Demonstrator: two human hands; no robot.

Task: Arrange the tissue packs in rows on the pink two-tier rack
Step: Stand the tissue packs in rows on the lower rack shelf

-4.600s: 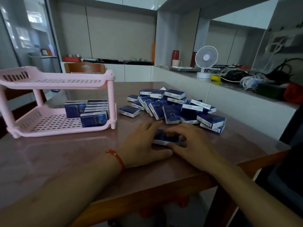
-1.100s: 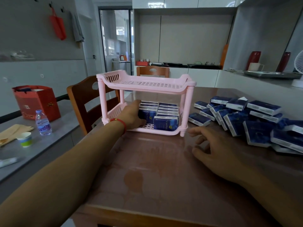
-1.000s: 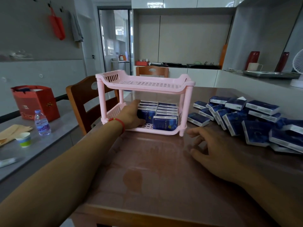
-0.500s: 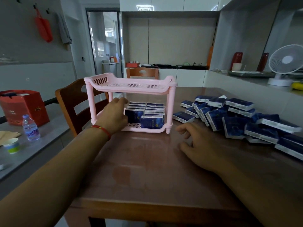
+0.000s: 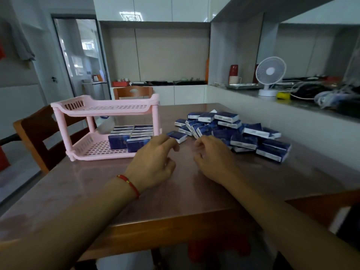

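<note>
The pink two-tier rack (image 5: 109, 109) stands at the left of the brown table. Its lower tier holds two rows of blue tissue packs (image 5: 128, 136) at the right side; the top tier holds nothing. A loose pile of blue tissue packs (image 5: 243, 133) lies to the right. One single pack (image 5: 178, 135) lies nearest the rack. My left hand (image 5: 153, 162) hovers between rack and pile, fingers loosely spread, fingertips close to that single pack. My right hand (image 5: 214, 158) is beside it, fingers curled and apart, just short of the pile. Neither hand holds anything.
The table (image 5: 97, 190) has a wooden edge close to me. Wooden chairs stand at the left (image 5: 37, 133) and behind the rack (image 5: 133, 92). A raised counter at the right carries a small white fan (image 5: 269, 75) and cables.
My left hand has left the rack's lower tier and moved right toward the pile. My right hand has shifted slightly toward the packs. The view has turned to the right.
</note>
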